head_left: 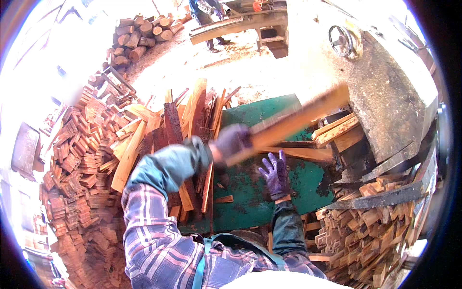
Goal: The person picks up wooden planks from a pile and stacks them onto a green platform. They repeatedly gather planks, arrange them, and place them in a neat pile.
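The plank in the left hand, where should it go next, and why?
Probably swing the plank left onto the slat heap. The left hand grips its near end and holds it in the air over the green table, blurred as if moving. The right hand is open and empty above the table, and similar long pieces already lie in that heap.

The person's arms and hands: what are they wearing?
Both hands wear purple knitted work gloves: the left hand and the right hand. Over each forearm sits a teal-green protective oversleeve, gathered at the wrist. Above these, the shirt sleeves are plaid in blue, purple and white. No bare parts of the hands show.
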The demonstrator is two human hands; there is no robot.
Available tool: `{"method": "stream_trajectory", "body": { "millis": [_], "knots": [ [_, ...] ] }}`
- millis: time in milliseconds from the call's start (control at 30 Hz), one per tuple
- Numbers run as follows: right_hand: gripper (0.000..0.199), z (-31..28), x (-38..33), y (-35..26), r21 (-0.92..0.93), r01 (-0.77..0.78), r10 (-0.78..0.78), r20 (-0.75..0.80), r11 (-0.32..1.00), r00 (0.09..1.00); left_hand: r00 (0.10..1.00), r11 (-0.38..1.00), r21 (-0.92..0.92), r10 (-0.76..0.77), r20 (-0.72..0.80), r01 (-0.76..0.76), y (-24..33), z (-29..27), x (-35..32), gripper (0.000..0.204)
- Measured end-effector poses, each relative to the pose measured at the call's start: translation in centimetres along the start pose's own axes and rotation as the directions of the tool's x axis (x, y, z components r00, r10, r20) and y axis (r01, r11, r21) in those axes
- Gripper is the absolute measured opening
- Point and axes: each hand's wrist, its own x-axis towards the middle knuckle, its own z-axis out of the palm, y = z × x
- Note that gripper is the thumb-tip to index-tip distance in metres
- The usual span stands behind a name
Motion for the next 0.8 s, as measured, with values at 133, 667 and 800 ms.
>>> {"method": "stream_trajectory", "body": {
  "millis": [133, 667, 800],
  "knots": [
    [0.062, -0.2, -3.1, -0.3, 0.237, 0.084, 0.0, -0.336, 0.968, 0.942, 0.912, 0.737, 0.668, -0.202, 0.356, -0.097, -5.1, 7.1, -1.7, 0.035],
    [0.043, -10.5, -21.0, 3.7, -0.029, -0.082, 0.037, -0.71, 0.996, 0.703, 0.909, 0.024, 0.925, -0.18, 0.377, -0.379, -18.3, 8.8, 3.8, 0.034],
    [0.033, -9.6, -23.8, 7.1, -0.159, -0.228, 0.073, -0.646, 0.961, 0.76, 0.789, 0.065, 0.843, -0.319, 0.525, -0.534, -17.6, 10.5, -0.6, 0.033]
  ]
}}
